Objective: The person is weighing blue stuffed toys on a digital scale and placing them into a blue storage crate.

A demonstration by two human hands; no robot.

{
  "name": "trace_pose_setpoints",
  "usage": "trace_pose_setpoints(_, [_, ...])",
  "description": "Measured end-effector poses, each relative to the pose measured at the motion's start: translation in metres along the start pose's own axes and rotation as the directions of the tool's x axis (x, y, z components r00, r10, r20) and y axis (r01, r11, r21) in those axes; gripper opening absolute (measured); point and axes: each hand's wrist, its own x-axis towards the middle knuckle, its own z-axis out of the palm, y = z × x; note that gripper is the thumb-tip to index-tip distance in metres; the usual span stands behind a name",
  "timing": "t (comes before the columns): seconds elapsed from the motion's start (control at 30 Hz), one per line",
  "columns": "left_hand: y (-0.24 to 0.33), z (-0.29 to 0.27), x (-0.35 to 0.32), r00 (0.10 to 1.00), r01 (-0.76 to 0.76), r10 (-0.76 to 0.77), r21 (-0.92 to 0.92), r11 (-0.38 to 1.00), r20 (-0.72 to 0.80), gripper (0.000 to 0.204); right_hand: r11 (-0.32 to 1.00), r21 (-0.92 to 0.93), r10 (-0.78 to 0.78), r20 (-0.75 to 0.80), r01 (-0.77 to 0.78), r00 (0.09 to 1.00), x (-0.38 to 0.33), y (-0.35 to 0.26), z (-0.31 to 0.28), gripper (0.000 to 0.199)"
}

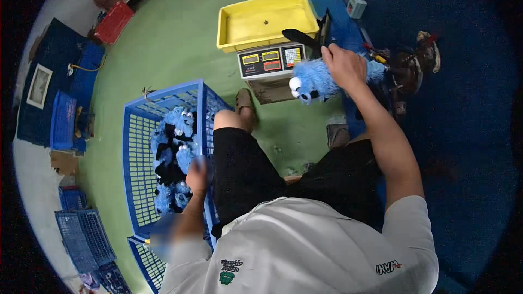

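Observation:
My right hand (347, 68) is closed around a fluffy blue plush toy (316, 80) with round white eyes, in front of the dark blue machine at the right. A long black flap (297, 37) sticks out past my fingers on the toy's far side. At the left, my left hand (198, 178) reaches over the near side of a blue plastic basket (126, 147). Several blue-and-black plush toys (181, 120) lie heaped inside it. The left fingertips are blurred beside one toy, so their grip is unclear.
A shallow yellow tray (267, 23) rests on a digital scale (272, 61) ahead of me. The dark blue machine (436, 147) fills the right side, with a small grey switch box (356, 6). Blue crates (81, 237) and a red crate (114, 22) stand along the left wall.

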Motion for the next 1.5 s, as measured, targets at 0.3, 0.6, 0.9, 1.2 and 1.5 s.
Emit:
trace_pose_setpoints(0.3, [0.092, -0.013, 0.055, 0.955, -0.161, -0.049, -0.649, 0.744, -0.293, 0.051, 0.991, 0.105, 0.057, 0.202, -0.079, 0.978, 0.009, 0.003, -0.014, 0.037])
trace_pose_setpoints(0.6, [0.384, -0.082, 0.040, 0.678, 0.421, 0.703, -0.897, -0.136, 0.212, 0.057, 0.871, 0.389, -0.277, -0.117, 0.300, 0.954, 0.008, 0.008, -0.005, 0.040])
trace_pose_setpoints(0.9, [0.427, -0.099, 0.055, 0.779, -0.074, 0.627, -0.995, 0.067, -0.016, 0.034, 0.898, 0.055, -0.439, 0.029, 0.438, 0.898, -0.026, 0.030, -0.005, 0.073])
trace_pose_setpoints(1.2, [0.401, -0.107, 0.072, 0.713, 0.462, 0.566, -0.884, 0.065, 0.414, 0.029, 0.886, -0.274, -0.439, -0.239, 0.374, 0.866, -0.029, 0.009, 0.028, 0.050])
trace_pose_setpoints(1.5, [0.406, -0.075, 0.063, 0.887, -0.058, 0.460, -0.998, 0.013, -0.046, 0.027, 0.910, -0.084, -0.414, -0.124, 0.406, 0.902, -0.015, 0.016, 0.019, 0.012])
